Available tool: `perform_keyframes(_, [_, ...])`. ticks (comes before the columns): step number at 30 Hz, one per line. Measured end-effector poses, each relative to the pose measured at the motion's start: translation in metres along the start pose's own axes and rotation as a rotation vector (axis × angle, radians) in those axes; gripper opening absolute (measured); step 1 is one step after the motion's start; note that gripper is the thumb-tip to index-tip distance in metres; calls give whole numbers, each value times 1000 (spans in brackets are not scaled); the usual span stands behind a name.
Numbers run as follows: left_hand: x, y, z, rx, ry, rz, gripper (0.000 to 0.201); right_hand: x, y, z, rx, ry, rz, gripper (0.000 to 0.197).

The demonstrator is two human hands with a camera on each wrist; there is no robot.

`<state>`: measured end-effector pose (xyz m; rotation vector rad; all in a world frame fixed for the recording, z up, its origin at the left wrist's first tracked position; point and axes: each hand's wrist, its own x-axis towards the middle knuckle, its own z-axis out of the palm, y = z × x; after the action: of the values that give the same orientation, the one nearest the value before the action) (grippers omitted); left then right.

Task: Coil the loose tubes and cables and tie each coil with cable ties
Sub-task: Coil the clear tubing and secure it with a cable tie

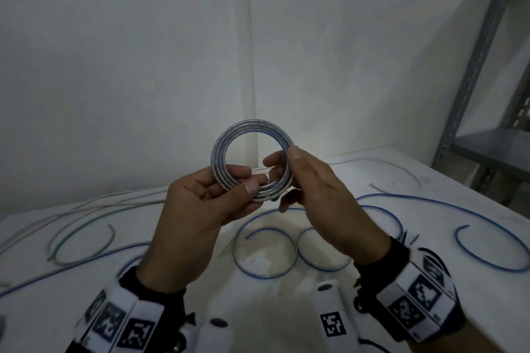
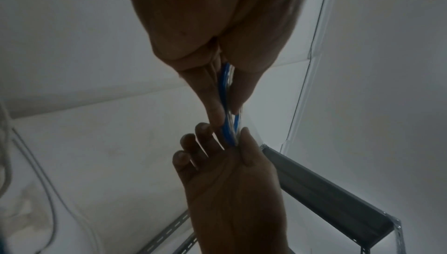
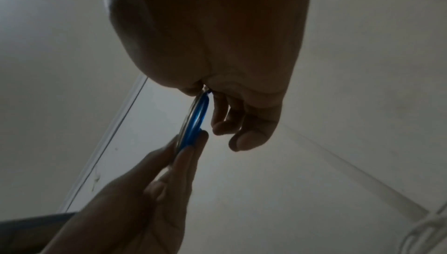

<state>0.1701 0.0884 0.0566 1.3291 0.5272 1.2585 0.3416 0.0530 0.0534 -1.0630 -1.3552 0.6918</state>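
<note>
Nearest you, both wrists carry white bands printed with black square markers (image 1: pixel 413 299), and your left hand (image 1: pixel 200 203) pinches the lower left arc of a round coil of clear, blue-striped plastic tubing (image 1: pixel 226 143) between thumb and curled fingers. Your right hand (image 1: pixel 318 189) grips the coil's right side, thumb on the rim, holding it upright in the air above the white table (image 1: pixel 372 180). On the table lie loose blue-striped tubes (image 1: pixel 265 249) and pale whitish tubes (image 1: pixel 83 226); beyond stands a grey metal shelf frame (image 1: pixel 476 71) against the white wall.
</note>
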Motion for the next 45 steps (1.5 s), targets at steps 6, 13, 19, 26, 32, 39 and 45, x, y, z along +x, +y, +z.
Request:
perform_keyframes(6, [-8, -2, 3, -142, -89, -143, 19, -5, 2, -3, -34, -24, -86, 45])
perform_keyframes(13, [7, 14, -11, -10, -247, -284, 63, -16, 7, -26, -137, -176, -35, 43])
perform_keyframes(19, [19, 8, 11, 266, -378, -162, 36, -26, 4, -38, -353, -242, -67, 41])
perform_keyframes(26, [12, -30, 39, 301, -288, -57, 21, -47, 2, -67, -396, -313, 100, 41])
perform_keyframes(32, [11, -50, 46, 286, -240, -113, 26, -49, 14, -160, -810, -177, 215, 24])
perform_keyframes(39, [11, -58, 53, 230, -224, -153, 22, -79, 60, -177, -1104, -523, 580, 22])
perform_keyframes(45, [11, -61, 52, 206, -257, -175, 17, -79, 73, -158, -1193, -526, 542, 29])
